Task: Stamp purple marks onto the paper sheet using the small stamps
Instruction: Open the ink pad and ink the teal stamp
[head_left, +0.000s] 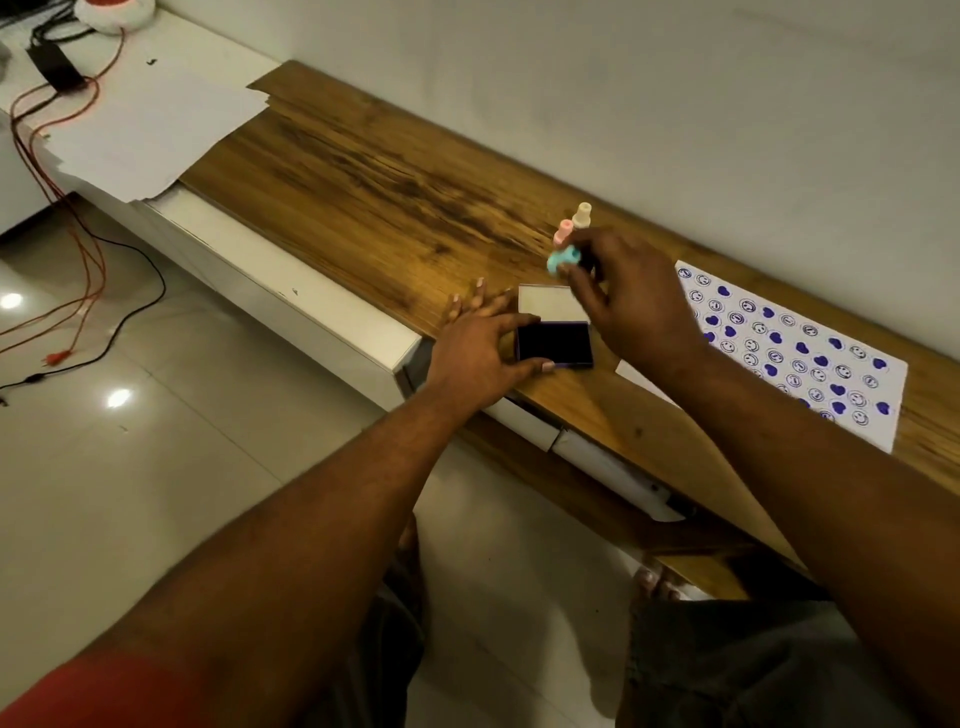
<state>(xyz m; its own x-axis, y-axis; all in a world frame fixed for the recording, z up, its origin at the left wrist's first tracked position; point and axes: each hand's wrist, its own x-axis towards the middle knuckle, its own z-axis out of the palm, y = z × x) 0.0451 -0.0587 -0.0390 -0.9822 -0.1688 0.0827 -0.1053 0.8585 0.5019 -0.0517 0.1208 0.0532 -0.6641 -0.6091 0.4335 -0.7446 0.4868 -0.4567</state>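
Observation:
My right hand (631, 301) holds a small light-blue stamp (562, 261) above the open lid of the ink pad. The dark purple ink pad (555, 343) lies on the wooden shelf (374, 192). My left hand (480, 345) rests flat against the pad's left side, thumb touching its front edge, fingers spread. A pink stamp (562, 230) and a beige stamp (582, 214) stand upright just behind my right hand. The white paper sheet (878, 426) lies to the right, covered with several purple hearts and smiley faces; my right arm hides its left part.
Loose white sheets (150, 130) lie at the shelf's left end. Red and black cables (78, 249) and a black adapter (54, 65) trail to the tiled floor at left. A wall runs directly behind the shelf. My feet show below the shelf edge.

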